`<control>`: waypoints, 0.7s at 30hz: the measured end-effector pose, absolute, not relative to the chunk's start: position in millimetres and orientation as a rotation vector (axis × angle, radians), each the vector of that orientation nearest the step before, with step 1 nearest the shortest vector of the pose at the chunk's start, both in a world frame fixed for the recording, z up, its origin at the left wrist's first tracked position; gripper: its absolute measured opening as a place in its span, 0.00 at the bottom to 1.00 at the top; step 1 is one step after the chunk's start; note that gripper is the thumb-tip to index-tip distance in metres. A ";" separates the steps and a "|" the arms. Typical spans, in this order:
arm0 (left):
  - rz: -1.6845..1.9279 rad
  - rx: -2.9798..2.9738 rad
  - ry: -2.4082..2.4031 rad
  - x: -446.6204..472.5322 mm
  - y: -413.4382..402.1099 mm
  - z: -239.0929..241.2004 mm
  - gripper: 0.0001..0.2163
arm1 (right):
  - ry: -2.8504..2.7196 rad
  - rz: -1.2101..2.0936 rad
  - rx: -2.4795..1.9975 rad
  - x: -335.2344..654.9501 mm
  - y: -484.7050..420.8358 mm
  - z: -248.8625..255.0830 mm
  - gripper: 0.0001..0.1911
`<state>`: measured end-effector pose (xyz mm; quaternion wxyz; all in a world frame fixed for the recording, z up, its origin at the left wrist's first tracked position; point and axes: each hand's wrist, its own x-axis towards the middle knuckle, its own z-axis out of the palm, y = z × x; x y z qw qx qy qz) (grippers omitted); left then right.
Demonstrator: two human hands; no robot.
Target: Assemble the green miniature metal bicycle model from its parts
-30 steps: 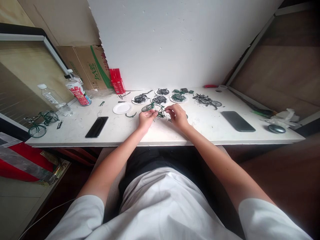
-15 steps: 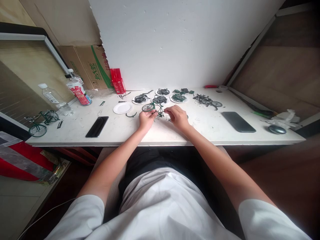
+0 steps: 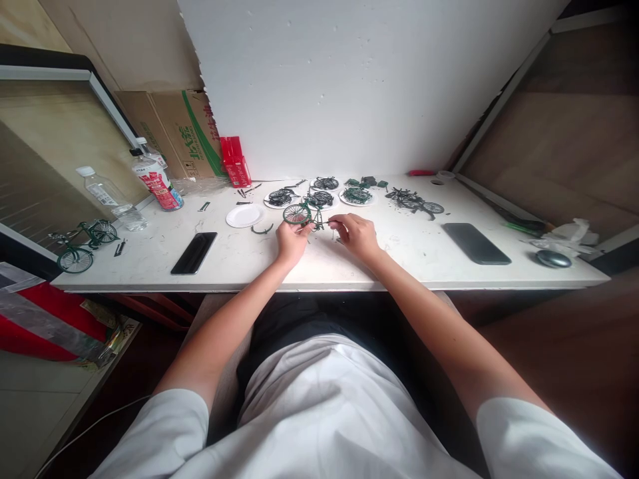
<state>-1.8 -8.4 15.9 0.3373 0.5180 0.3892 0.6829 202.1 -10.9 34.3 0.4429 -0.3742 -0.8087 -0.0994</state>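
My left hand (image 3: 291, 242) grips the bike (image 3: 298, 214); my right hand (image 3: 356, 235) pinches beside it, whether on anything I cannot tell. Squeezing too hard could bend the thin frame (image 3: 318, 217).

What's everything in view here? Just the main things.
Table: 1, white, centre
Held bicycle: 1, green, centre
Standing bicycle: 1, green, far left
Plates: 5, white, centre
Loose parts: many, black/green, plates and table
Phone: 1, black, left
Flat slab: 1, dark, right
Rounded object: 1, grey, right
Crumpled sheet: 1, white, right
Bottles: 3, mostly clear, left
Cardboard box: 1, brown, left
Small box: 1, red, back
Panel: 1, white, back
Bundle: 1, red, lower left
Shirt: 1, white, worn
Left grip: 1, bare, on held bicycle
Right grip: 1, bare, right of it
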 end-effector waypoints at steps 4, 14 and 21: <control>1.783 1.373 1.021 -2.2 -8.7 15.7 0.15 | -2.018 -0.277 -0.987 201.7 -11.4 34.8 0.24; 1.773 1.458 1.022 0.1 -12.9 15.5 0.14 | -2.061 -0.219 -1.115 201.4 -14.2 34.7 0.30; 1.771 1.455 1.052 -0.5 -11.9 15.4 0.16 | -2.059 0.021 -1.068 198.5 -21.9 39.3 0.17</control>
